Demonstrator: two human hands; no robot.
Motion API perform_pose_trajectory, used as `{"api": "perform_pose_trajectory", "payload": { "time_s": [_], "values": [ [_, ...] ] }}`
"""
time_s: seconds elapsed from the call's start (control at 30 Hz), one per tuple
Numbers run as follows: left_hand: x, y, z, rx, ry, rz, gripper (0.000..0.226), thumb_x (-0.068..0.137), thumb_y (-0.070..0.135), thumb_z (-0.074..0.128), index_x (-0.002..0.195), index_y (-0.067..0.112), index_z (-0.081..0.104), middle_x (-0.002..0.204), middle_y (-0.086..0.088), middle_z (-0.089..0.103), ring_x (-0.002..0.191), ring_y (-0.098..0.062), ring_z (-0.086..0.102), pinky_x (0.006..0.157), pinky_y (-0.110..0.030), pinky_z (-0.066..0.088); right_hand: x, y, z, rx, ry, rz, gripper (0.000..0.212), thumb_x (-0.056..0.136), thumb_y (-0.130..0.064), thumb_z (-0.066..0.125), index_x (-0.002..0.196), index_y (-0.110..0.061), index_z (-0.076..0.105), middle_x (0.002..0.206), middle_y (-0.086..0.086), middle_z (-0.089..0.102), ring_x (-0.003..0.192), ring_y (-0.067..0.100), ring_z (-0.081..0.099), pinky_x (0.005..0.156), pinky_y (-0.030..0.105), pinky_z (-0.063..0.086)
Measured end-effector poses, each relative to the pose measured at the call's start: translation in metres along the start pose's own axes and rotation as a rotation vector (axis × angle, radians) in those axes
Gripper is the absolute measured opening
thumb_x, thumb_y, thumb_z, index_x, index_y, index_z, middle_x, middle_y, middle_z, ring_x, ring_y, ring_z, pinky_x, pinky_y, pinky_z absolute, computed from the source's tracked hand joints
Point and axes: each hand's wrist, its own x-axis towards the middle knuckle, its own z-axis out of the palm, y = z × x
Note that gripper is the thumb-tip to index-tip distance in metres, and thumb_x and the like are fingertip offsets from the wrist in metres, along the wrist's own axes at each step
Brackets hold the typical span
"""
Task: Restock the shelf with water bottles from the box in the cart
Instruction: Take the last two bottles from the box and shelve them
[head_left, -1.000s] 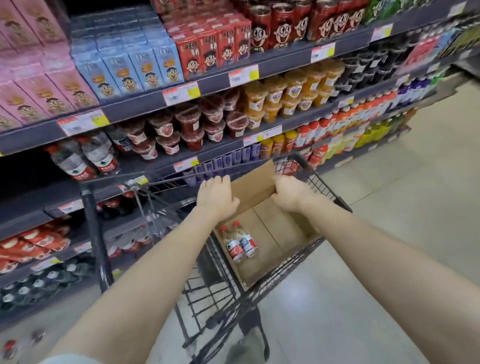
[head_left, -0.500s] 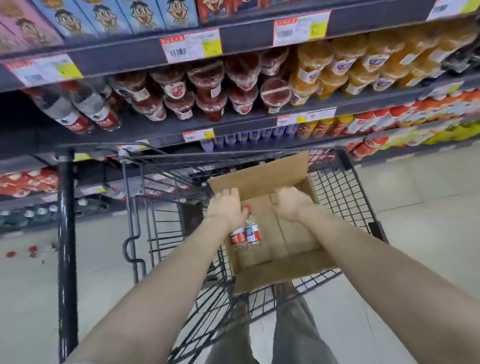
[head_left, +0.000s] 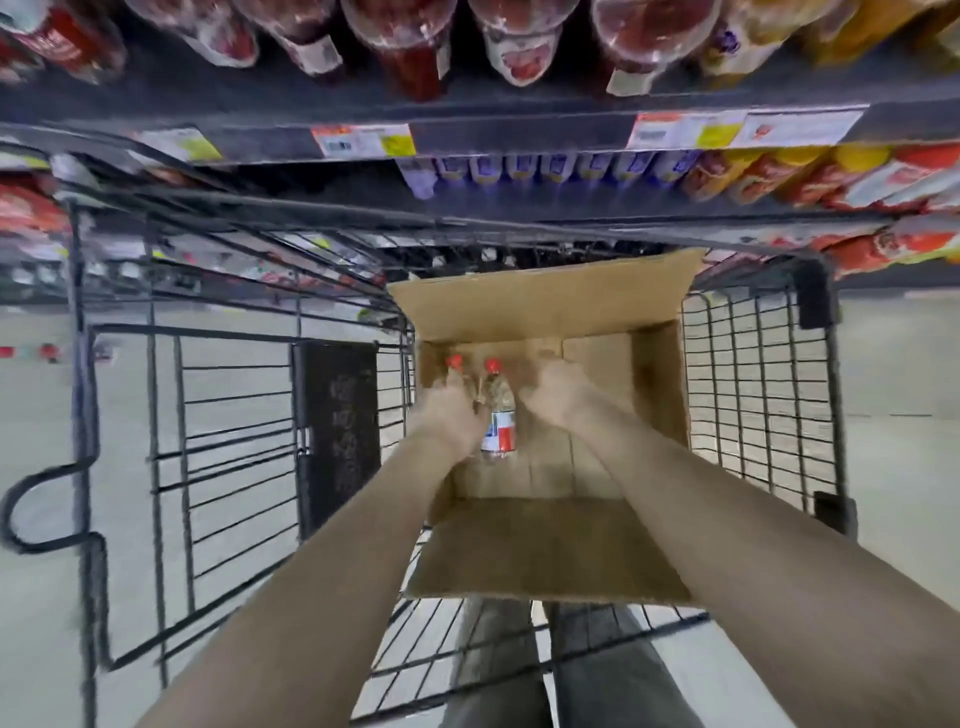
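I am looking straight down into the cardboard box (head_left: 545, 551), which is sitting in the wire cart (head_left: 753, 374), and both of my arms are reaching into it. My left hand (head_left: 452, 415) is lying over the left water bottle (head_left: 456, 371); only that bottle's red cap and shoulder are showing beyond my knuckles. The fingers are curling down over it, but the blur is keeping me from telling whether they are closed round it or only resting on it, so I cannot tell the grip there. Just to the right of that hand, touching it, the second water bottle (head_left: 498, 415) is lying on the box floor, its red cap pointing away from me and its red, white and blue label sitting beside my left wrist.

My right hand (head_left: 558, 400) is hovering just right of that second bottle, fingers bent and spread, with nothing between them that I can see; it is looking released, not grasping. Whether its fingertips are touching the box floor, I cannot tell.

Beyond both hands the far flap of the box is standing up, and the near flap is folding out toward me under my forearms. Farther ahead of my hands the shelf (head_left: 519, 135) edge is carrying its price tags (head_left: 363, 140), with red-lidded jars (head_left: 519, 47) above it and orange and red packs to the right. Left of my left arm, the cart's black panel (head_left: 337, 415) is hanging in the wire frame.
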Motion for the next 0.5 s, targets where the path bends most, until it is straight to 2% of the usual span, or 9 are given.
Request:
{"api": "perform_pose_trajectory", "payload": {
  "time_s": [0.13,0.23,0.33,0.43,0.5],
  "values": [
    [0.036,-0.005,0.031,-0.157,-0.015,-0.078,0.054,0.106,0.037,0.056,0.146,0.003,0.042,0.138,-0.023,0.058,0.128,-0.042,0.059,0.105,-0.049,0.05,0.038,0.01,0.029,0.037,0.001,0.008,0.033,0.101,-0.027,0.055,0.123,-0.004,0.065,0.12,0.017,0.069,0.11,0.033,0.067,0.074,0.026,0.046],
    [0.058,-0.013,0.05,-0.261,0.028,-0.136,0.056,0.104,0.032,0.06,0.146,0.001,0.042,0.141,-0.024,0.056,0.13,-0.042,0.058,0.105,-0.048,0.049,0.065,0.017,0.048,0.041,-0.03,-0.013,0.036,0.098,-0.03,0.061,0.127,-0.008,0.063,0.118,0.011,0.069,0.108,0.03,0.067,0.073,0.026,0.045],
    [0.072,-0.02,0.07,-0.321,0.045,-0.128,0.053,0.102,0.022,0.062,0.147,0.002,0.042,0.147,-0.022,0.05,0.137,-0.041,0.051,0.112,-0.046,0.043,0.085,0.023,0.067,0.099,-0.085,-0.031,0.034,0.096,-0.027,0.065,0.126,-0.012,0.064,0.112,0.005,0.07,0.1,0.023,0.066,0.073,0.024,0.046],
    [0.078,-0.022,0.085,-0.299,0.093,-0.109,0.059,0.101,0.018,0.06,0.152,0.0,0.038,0.154,-0.022,0.043,0.143,-0.041,0.04,0.119,-0.044,0.033,0.093,0.022,0.086,0.148,-0.14,-0.019,0.035,0.091,-0.031,0.072,0.12,-0.012,0.068,0.111,0.006,0.072,0.103,0.025,0.068,0.077,0.026,0.05],
    [0.081,-0.021,0.091,-0.279,0.119,-0.096,0.061,0.1,0.016,0.057,0.154,0.0,0.036,0.158,-0.02,0.041,0.145,-0.039,0.036,0.12,-0.04,0.027,0.097,0.019,0.1,0.175,-0.116,0.001,0.034,0.091,-0.025,0.071,0.12,-0.008,0.066,0.111,0.008,0.069,0.106,0.028,0.067,0.076,0.026,0.048]
  ]
}}
